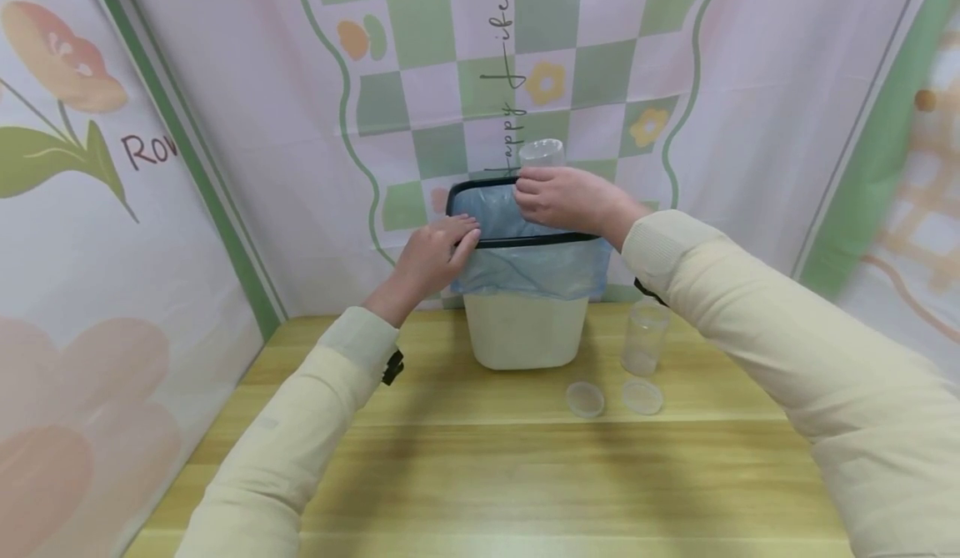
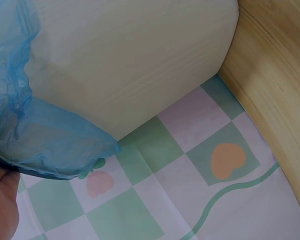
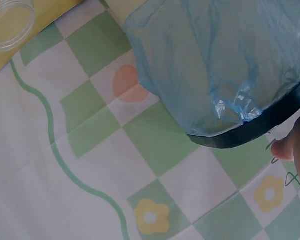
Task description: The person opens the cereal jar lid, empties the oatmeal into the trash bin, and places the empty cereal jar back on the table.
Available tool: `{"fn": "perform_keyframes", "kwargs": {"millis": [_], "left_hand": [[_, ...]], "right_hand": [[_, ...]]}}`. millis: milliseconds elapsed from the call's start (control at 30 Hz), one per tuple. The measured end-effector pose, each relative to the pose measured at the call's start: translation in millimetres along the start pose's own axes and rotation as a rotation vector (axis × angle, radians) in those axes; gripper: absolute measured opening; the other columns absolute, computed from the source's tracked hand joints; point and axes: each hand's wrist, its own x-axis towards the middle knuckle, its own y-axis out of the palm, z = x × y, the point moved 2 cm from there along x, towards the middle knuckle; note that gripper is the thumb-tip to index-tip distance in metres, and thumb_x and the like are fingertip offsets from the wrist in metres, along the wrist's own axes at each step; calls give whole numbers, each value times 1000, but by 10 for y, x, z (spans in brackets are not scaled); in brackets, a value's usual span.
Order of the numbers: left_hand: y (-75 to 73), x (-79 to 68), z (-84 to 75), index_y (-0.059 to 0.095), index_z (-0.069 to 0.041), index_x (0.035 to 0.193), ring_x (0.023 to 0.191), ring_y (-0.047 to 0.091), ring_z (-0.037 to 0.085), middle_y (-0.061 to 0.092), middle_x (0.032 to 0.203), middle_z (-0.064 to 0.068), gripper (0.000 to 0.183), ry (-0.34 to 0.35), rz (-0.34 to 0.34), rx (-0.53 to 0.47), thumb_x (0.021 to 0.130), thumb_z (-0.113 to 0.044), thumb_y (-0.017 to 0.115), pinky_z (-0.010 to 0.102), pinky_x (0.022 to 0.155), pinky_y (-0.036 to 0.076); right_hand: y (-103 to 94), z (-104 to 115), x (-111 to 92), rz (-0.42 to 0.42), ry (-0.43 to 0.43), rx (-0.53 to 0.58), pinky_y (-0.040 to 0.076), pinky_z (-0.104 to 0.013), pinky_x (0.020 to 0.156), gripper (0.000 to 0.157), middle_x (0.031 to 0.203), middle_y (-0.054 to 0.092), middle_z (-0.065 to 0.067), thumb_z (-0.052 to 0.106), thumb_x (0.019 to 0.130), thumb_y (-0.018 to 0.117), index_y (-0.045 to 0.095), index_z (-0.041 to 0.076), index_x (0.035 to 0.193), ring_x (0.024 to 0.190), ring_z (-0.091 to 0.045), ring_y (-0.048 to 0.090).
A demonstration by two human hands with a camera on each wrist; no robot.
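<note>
A cream trash bin (image 1: 525, 333) stands upright on the table, lined with a blue bag (image 1: 532, 270) that a black rim ring (image 1: 536, 241) overlaps. My left hand (image 1: 435, 253) grips the bin's left rim; the left wrist view shows its fingers (image 2: 5, 180) at the ring. Above the bin's back right edge, my right hand (image 1: 570, 198) holds a clear plastic jar (image 1: 542, 153), its lower part hidden behind the fingers. In the right wrist view only part of that hand (image 3: 295, 150) shows, beside the ring, and the held jar is out of sight.
A second clear jar (image 1: 645, 339) stands on the table right of the bin. Two round clear lids (image 1: 585, 399) lie in front of it. The wooden table (image 1: 480, 475) backs onto a checked cloth (image 1: 420, 32), with more cloth (image 1: 135, 274) at the left.
</note>
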Motion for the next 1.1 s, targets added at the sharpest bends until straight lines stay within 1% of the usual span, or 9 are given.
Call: {"fn": "perform_keyframes", "kwargs": {"millis": [167,300,500,600,667,833,900,1000,1100], "left_hand": [[-2,-10,3,68,-2,120,120,57,24,65,123,13,32,-6,0,4,102,-19,48,36,104,43],[4,-10,8,68,-2,120,120,57,25,65,122,13,32,-2,-6,4,102,-19,48,37,103,43],[4,-5,2,69,-2,118,119,58,25,66,121,13,31,2,-12,5,102,-19,49,37,103,43],[5,-3,0,70,-2,117,119,58,25,66,121,13,31,3,-15,6,102,-19,49,37,103,43],[5,-2,1,70,-2,117,119,58,25,66,120,13,31,3,-17,4,102,-19,49,37,103,44],[0,-3,1,70,-2,117,119,58,25,66,121,13,32,-9,-8,0,102,-20,49,37,103,43],[-2,-3,1,69,-2,118,120,57,24,66,121,13,32,-15,-3,0,102,-20,49,37,103,43],[-2,-2,4,69,-3,118,120,57,24,65,122,13,32,-18,0,-1,102,-21,48,37,104,43],[-6,-3,7,69,-3,118,120,57,25,65,122,13,32,-18,-2,-3,102,-21,48,37,104,42]], "right_hand": [[11,24,12,-8,-27,-6,30,-37,109,23,117,57,-11,4,87,71,66,9,109,112,-27,51],[2,-17,-3,-14,-18,-3,29,-38,110,23,119,56,-11,4,89,70,66,10,110,114,-27,50],[-44,-149,-43,-14,67,23,27,-39,113,32,124,55,-14,0,88,70,61,6,118,120,-29,49],[-34,-157,-47,-27,98,9,26,-38,113,34,126,56,-13,-2,87,70,60,6,119,122,-28,49],[-17,-123,-44,-41,78,-9,27,-38,113,34,125,56,-11,-1,86,71,62,7,118,121,-27,49],[21,-12,-33,-59,-29,-28,29,-38,111,23,119,56,-12,5,88,71,65,8,110,116,-27,50],[23,-15,-40,-50,-35,-10,29,-38,111,22,119,56,-12,6,89,70,64,8,110,116,-28,50],[12,-83,-53,-31,4,22,28,-39,112,28,122,55,-13,2,87,71,63,8,113,119,-28,49],[-4,-169,-56,-33,74,33,27,-39,113,34,124,55,-14,-2,86,70,61,6,118,120,-29,48]]}}
